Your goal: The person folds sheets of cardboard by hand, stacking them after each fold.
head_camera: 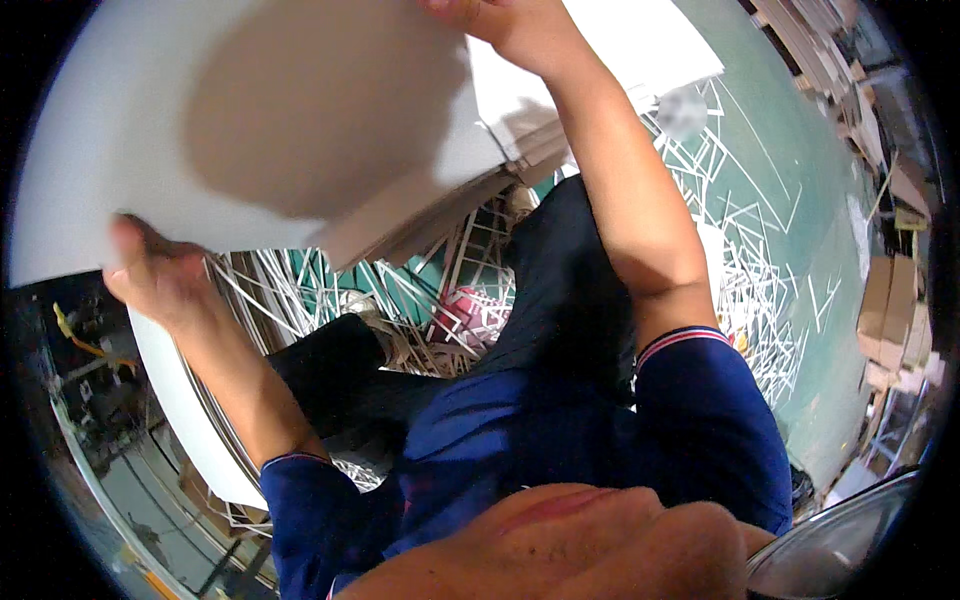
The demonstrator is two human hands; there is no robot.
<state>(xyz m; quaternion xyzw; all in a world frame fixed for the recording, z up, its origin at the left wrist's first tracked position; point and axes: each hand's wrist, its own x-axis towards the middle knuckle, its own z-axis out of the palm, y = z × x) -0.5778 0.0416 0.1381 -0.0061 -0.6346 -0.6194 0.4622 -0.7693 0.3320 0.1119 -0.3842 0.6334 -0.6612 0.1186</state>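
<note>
A large pale sheet of board (pixel 120 150), probably cardboard, spans the upper left, with a broad shadow across it. My left hand (pixel 161 281) grips its near edge, the thumb over the surface. At the top rim, my right hand (pixel 510 30) is at the sheet's right side; its fingertips are partly cut off, so their hold is unclear. Beneath the sheet, brown layered edges of a stack (pixel 420 217) show. Another stack of white sheets (pixel 600 45) lies to the right, partly behind my right forearm.
Many thin white offcut strips (pixel 750 315) litter the green floor (pixel 817 225). More strips lie around my legs, near a pink item (pixel 472 315). A white-topped stack (pixel 202 405) stands beside my left arm. Cardboard boxes (pixel 889 307) line the right side.
</note>
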